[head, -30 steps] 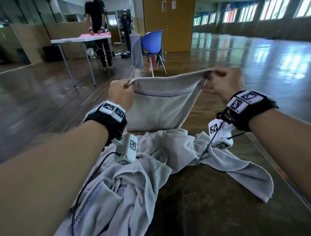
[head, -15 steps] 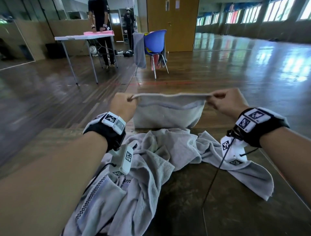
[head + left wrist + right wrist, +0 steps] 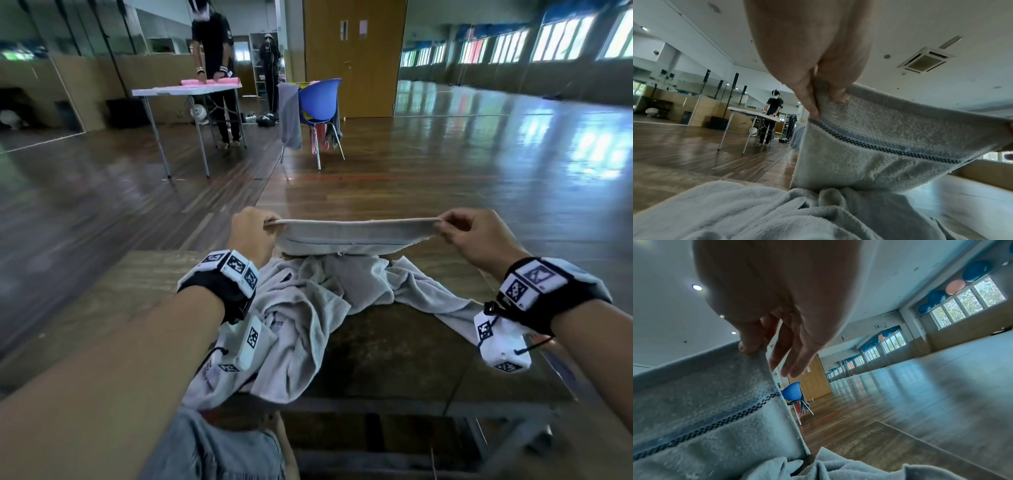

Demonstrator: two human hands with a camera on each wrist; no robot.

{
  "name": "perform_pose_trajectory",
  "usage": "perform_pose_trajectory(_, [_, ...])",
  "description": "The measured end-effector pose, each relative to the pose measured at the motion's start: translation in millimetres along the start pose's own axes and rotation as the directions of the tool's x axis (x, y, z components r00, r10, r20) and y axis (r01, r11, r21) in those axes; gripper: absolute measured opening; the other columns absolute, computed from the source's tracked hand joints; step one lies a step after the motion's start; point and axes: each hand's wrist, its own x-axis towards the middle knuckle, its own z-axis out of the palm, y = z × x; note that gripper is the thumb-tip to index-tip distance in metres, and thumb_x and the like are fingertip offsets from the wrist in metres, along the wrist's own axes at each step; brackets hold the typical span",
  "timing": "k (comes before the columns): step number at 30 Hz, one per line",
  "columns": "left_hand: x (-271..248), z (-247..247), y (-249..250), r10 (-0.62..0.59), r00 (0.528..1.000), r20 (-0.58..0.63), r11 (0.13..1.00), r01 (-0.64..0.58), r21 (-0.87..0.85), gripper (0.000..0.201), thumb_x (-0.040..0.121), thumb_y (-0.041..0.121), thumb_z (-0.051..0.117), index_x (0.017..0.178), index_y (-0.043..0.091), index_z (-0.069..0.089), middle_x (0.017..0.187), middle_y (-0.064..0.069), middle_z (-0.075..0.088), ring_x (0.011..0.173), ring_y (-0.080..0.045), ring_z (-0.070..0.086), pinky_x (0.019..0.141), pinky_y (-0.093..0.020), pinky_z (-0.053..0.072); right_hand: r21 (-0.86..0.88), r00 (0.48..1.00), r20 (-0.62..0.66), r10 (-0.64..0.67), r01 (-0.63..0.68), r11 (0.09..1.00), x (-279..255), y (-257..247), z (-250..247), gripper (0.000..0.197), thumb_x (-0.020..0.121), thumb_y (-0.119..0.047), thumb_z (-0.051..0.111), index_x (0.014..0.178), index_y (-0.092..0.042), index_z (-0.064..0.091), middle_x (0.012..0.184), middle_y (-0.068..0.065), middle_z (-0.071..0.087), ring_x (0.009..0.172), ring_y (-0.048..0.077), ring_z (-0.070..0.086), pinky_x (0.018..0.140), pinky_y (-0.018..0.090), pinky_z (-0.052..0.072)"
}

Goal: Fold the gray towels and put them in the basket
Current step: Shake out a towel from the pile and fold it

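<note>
I hold a gray towel (image 3: 349,236) stretched level between both hands over the far end of the wooden table (image 3: 394,349). My left hand (image 3: 255,233) pinches its left top corner; my right hand (image 3: 455,229) pinches the right top corner. In the left wrist view the thumb and fingers (image 3: 807,100) clamp the towel (image 3: 869,146) at its dark checkered stripe. In the right wrist view the thumb and forefinger pinch the towel (image 3: 705,402) while the other fingers (image 3: 793,356) hang straight. A crumpled pile of gray towels (image 3: 308,318) lies under it on the table. No basket is in view.
A blue chair (image 3: 318,102) draped with a gray cloth stands beyond the table. Farther left, a person in black works at a white folding table (image 3: 185,90) with pink cloth. The table's near edge sits by my lap, over shiny wooden floor.
Both hands have lowered the held towel from chest height toward the table, so less of it hangs visible and its lower edge now meets the pile.
</note>
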Motion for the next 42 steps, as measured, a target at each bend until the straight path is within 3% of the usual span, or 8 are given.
perform_pose_trajectory(2, [-9.2,-16.8,10.8,-0.010,0.999,-0.032,1.000,0.010,0.012,0.024,0.092,0.024,0.068,0.086,0.002,0.076,0.081,-0.018,0.070,0.077,-0.029,0.060,0.066,-0.031,0.037,0.061,0.999,-0.011,0.035,-0.034,0.998,-12.5,-13.0,-14.1,0.020,0.097,-0.027,0.064,0.080,-0.036,0.069,0.081,0.000,0.073,0.076,0.024,0.071,0.075,0.046,0.061])
perform_pose_trajectory(7, [-26.4,-61.8,41.4,-0.040,0.995,-0.094,0.987,0.025,-0.159,0.041,0.096,0.034,0.062,0.078,-0.003,0.059,0.073,-0.015,0.058,0.065,-0.023,0.045,0.059,-0.035,0.036,0.191,0.997,-0.065,0.033,-0.020,0.981,-37.9,-50.5,-54.4,0.030,0.102,-0.026,0.055,0.077,-0.039,0.065,0.072,-0.004,0.070,0.059,0.012,0.073,0.065,0.038,0.060])
perform_pose_trajectory(13, [-63.4,-112.8,68.5,0.003,0.981,0.192,0.987,0.027,-0.156,0.043,0.097,0.040,0.058,0.097,-0.001,0.072,0.070,-0.008,0.057,0.055,-0.012,0.044,0.051,-0.022,0.037,0.267,0.977,0.168,0.130,-0.172,0.948,-93.7,-104.5,-107.2,0.029,0.102,-0.020,0.055,0.075,-0.025,0.067,0.059,-0.002,0.063,0.037,0.012,0.057,0.040,0.024,0.050])
perform_pose_trajectory(19, [-113.4,-125.5,69.1,-0.043,0.682,0.730,0.976,0.185,-0.116,0.038,0.093,0.045,0.060,0.091,0.009,0.074,0.080,-0.011,0.074,0.064,-0.018,0.063,0.062,-0.030,0.051,0.143,0.866,0.444,0.230,-0.322,0.936,-163.9,-104.3,-117.8,0.019,0.096,-0.023,0.058,0.094,-0.005,0.066,0.068,0.009,0.062,0.045,0.015,0.056,0.040,0.024,0.045])
perform_pose_trajectory(22, [-122.9,-101.0,61.1,-0.024,0.621,0.783,0.999,0.043,-0.004,0.043,0.092,0.047,0.061,0.057,0.023,0.061,0.055,0.011,0.059,0.052,-0.005,0.051,0.062,-0.023,0.040,0.028,0.788,0.525,0.320,-0.392,0.919,-187.0,-78.3,-94.5,0.020,0.098,-0.024,0.060,0.092,-0.006,0.068,0.058,0.003,0.057,0.043,0.013,0.052,0.040,0.020,0.041])
perform_pose_trajectory(25, [-116.7,-64.7,44.6,-0.112,0.573,0.812,0.992,0.018,0.123,0.046,0.093,0.051,0.057,0.070,0.013,0.070,0.067,-0.001,0.061,0.062,-0.012,0.049,0.070,-0.028,0.040,-0.052,0.774,0.508,0.378,-0.410,0.911,-188.6,-44.3,-67.2,0.022,0.099,-0.025,0.061,0.090,-0.006,0.068,0.053,-0.001,0.055,0.042,0.011,0.049,0.044,0.020,0.040])
perform_pose_trajectory(36, [-14.9,62.1,-6.9,-0.179,0.926,0.331,0.983,0.178,0.035,0.050,0.091,0.025,0.071,0.051,0.016,0.042,0.049,0.004,0.041,0.047,-0.012,0.038,0.046,-0.026,0.026,-0.243,0.960,0.052,0.274,-0.254,0.936,-63.5,46.5,17.1,0.018,0.093,-0.028,0.065,0.075,-0.024,0.067,0.070,-0.004,0.067,0.069,0.018,0.059,0.068,0.028,0.039])
perform_pose_trajectory(42, [36.4,130.0,-32.4,-0.225,0.927,0.299,0.972,0.191,0.139,0.039,0.097,0.028,0.061,0.062,0.013,0.053,0.061,0.000,0.049,0.063,-0.021,0.048,0.056,-0.030,0.030,-0.331,0.967,0.074,0.244,-0.207,0.921,17.2,97.2,66.4,0.013,0.091,-0.025,0.065,0.078,-0.024,0.068,0.080,0.002,0.070,0.085,0.027,0.061,0.076,0.029,0.041])
